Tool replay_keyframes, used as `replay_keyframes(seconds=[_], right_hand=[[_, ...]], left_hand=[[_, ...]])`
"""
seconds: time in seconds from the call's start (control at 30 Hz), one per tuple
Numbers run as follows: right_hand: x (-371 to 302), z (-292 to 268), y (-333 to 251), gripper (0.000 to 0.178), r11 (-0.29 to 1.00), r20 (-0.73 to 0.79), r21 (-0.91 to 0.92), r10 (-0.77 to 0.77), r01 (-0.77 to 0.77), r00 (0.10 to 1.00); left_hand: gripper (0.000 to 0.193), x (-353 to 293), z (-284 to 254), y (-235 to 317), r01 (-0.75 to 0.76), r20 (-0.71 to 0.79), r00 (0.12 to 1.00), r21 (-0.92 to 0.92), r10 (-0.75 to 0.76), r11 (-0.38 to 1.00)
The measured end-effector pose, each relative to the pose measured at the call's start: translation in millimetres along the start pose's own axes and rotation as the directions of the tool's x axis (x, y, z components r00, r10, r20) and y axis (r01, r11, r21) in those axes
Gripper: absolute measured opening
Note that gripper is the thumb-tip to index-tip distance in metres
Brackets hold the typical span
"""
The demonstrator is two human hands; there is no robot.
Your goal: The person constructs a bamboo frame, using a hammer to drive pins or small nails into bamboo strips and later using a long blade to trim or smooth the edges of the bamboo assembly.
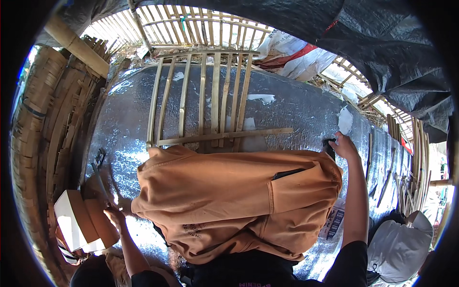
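A tan-orange jacket (229,186) lies spread across the middle, right in front of me. Left of it, my left hand (115,217) is closed around the lower end of a thin, long-handled tool (101,179) with a dark head; glare hides its exact kind. Past the jacket's right end, my right hand (345,146) pinches a small black object (329,145), too dark to name. Beyond the jacket, several bamboo slats (202,91) stand side by side, with a crosswise bamboo strip (227,137) over their near ends.
Underneath is a shiny silver foil sheet (282,105). An open cardboard box (79,220) sits by my left hand. Stacked bamboo (48,124) lines the left side. A white sack (400,246) is at lower right, and a black tarp (382,43) hangs overhead.
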State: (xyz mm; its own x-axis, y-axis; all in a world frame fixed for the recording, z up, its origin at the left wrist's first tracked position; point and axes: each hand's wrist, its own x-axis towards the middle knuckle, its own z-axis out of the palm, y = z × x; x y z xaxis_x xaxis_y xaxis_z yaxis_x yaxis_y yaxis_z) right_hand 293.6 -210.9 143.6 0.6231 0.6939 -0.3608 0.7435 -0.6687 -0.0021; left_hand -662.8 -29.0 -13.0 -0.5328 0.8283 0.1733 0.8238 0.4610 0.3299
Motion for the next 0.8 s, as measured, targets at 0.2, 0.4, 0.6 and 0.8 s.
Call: replay_keyframes(seconds=[0.2, 0.4, 0.6, 0.8], right_hand=[[-3, -61, -135, 0.049, 0.976, 0.043, 0.034, -0.215, 0.214, 0.976], [14, -17, -199, 0.049, 0.945, 0.116, -0.022, -0.321, 0.325, 0.940], [21, 44, -206, 0.047, 0.942, 0.101, -0.003, -0.335, 0.337, 0.937], [27, 52, -211, 0.035, 0.946, 0.088, -0.015, -0.322, 0.324, 0.943]], left_hand=[[0.041, 39, -95, 168, -0.525, -0.355, 0.809, -0.080, 0.468, 0.847], [0.025, -61, -109, 421, -0.712, -0.039, 0.626, -0.435, 0.779, 0.551], [0.052, -202, -5, 548, -0.523, 0.469, 0.488, -0.518, 0.736, 0.677], [0.058, -272, 63, 538, -0.501, 0.395, 0.527, -0.570, 0.752, 0.651]])
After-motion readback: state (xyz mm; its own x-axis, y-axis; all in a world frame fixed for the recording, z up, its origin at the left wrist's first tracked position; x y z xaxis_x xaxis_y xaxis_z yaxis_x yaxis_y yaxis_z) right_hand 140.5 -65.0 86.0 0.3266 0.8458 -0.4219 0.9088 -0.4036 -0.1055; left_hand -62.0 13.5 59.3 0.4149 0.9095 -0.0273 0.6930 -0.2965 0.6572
